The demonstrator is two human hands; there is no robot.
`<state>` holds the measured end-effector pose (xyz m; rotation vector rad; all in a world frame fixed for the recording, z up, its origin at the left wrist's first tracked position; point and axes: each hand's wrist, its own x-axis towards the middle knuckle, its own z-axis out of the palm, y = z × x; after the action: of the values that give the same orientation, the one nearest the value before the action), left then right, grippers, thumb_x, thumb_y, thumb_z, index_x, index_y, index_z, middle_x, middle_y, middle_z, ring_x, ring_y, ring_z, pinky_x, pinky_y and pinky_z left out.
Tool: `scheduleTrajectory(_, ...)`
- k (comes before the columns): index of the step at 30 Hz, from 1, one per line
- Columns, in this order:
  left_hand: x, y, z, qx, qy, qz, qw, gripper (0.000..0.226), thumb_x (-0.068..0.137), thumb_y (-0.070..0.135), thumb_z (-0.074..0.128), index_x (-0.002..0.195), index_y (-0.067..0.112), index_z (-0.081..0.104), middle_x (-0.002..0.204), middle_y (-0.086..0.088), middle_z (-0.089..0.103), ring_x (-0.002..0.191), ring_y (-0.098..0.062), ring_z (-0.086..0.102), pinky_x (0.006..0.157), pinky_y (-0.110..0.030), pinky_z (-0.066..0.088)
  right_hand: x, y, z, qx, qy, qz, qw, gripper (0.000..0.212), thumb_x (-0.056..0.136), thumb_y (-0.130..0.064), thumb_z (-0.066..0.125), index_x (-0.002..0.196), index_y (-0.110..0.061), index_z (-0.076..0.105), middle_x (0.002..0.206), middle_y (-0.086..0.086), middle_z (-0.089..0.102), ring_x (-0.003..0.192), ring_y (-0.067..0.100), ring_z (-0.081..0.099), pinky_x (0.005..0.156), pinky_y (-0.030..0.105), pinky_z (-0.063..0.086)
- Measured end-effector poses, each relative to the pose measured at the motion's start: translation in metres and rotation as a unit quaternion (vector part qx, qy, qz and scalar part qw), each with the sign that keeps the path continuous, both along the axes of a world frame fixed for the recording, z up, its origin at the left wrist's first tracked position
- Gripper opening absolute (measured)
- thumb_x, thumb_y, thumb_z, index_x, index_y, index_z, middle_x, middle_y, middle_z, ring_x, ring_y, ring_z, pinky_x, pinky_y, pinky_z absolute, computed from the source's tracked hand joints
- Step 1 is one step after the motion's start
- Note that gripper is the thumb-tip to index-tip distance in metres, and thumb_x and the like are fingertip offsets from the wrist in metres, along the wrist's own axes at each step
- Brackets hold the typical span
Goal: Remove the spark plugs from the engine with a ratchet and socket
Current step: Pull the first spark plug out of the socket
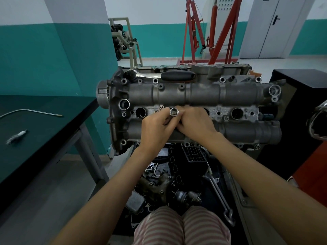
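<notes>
A grey engine (230, 92) lies in front of me with its spark plug wells in a row along the middle. A silver socket (174, 112) stands upright over the second well from the left, its square drive hole facing up. My left hand (155, 126) pinches the socket from the left. My right hand (196, 124) wraps around it from the right, and its fingers cover the well. An open well (141, 112) shows at the left and another (237, 114) at the right. The ratchet (164, 75), with a black handle, rests along the far top edge of the engine.
A dark table (44, 121) at the left carries a bent metal rod (30, 111) and a removed spark plug (16, 137). Loose engine parts and a long wrench (219, 193) lie on the floor below. A black cabinet (300, 96) stands at the right, a red engine hoist (212, 32) behind.
</notes>
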<state>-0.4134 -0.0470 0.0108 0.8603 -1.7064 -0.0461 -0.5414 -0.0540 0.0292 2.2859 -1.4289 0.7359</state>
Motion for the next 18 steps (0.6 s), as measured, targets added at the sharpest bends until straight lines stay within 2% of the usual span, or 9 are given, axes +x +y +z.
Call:
scheduleTrajectory(3,-0.0007,0.0018,-0.0001,0.004,-0.001,0.012,1.0,0.04,0.088,0.03,0.056,0.062,0.002,0.045,0.049,-0.002,0.037,0.045,-0.018,0.035,0.044,-0.033,0.033,0.001,0.0018,0.0014,0.013,-0.021,0.021,0.999,0.022,0.09,-0.029,0.049,0.094,-0.007,0.047,0.089,0.012,0.063,0.073,0.034,0.059,0.054,0.03,0.028)
scheduleTrajectory(7,0.0006,0.004,0.001,0.009,0.003,0.0,1.0,0.03,0.088,0.028,0.048,0.065,0.013,0.036,0.05,0.007,0.032,0.046,-0.015,0.032,0.044,-0.023,0.027,0.002,0.0041,0.002,0.021,-0.048,0.034,0.998,0.025,0.088,-0.032,0.049,0.087,-0.016,0.03,0.083,0.01,0.06,0.068,0.034,0.058,0.051,0.029,0.028)
scheduleTrajectory(10,0.0002,0.0019,0.0002,0.005,0.001,0.013,1.0,0.034,0.089,0.022,0.056,0.062,0.014,0.037,0.049,0.007,0.03,0.044,-0.011,0.028,0.044,-0.026,0.027,0.0012,0.0053,0.0032,0.014,-0.029,0.007,0.999,0.027,0.086,-0.04,0.048,0.085,-0.013,0.05,0.079,0.012,0.064,0.071,0.033,0.062,0.054,0.028,0.029)
scheduleTrajectory(13,0.0002,-0.0028,-0.0024,0.007,0.011,0.01,1.0,0.039,0.087,0.016,0.062,0.056,0.006,0.041,0.045,0.001,0.033,0.044,-0.01,0.028,0.043,-0.029,0.028,0.0008,0.005,0.0037,-0.01,-0.009,0.005,1.0,0.03,0.087,-0.039,0.052,0.093,-0.012,0.066,0.08,0.013,0.067,0.077,0.033,0.063,0.056,0.029,0.03)
scheduleTrajectory(15,0.0003,-0.0032,-0.0025,0.001,0.012,0.009,1.0,0.04,0.087,0.018,0.062,0.055,0.003,0.043,0.046,0.005,0.032,0.045,-0.008,0.026,0.044,-0.027,0.028,0.0009,0.0038,0.0024,-0.013,0.011,0.001,1.0,0.03,0.091,-0.036,0.047,0.098,-0.012,0.064,0.087,0.012,0.068,0.081,0.032,0.063,0.057,0.03,0.03)
scheduleTrajectory(18,-0.0004,0.0016,0.0003,-0.01,0.007,0.01,1.0,0.037,0.088,0.027,0.055,0.059,0.011,0.039,0.05,0.012,0.029,0.046,-0.01,0.029,0.044,-0.027,0.03,0.0004,0.0019,0.0008,-0.006,0.008,0.016,1.0,0.03,0.093,-0.033,0.043,0.101,-0.006,0.054,0.095,0.011,0.065,0.082,0.03,0.062,0.058,0.032,0.031)
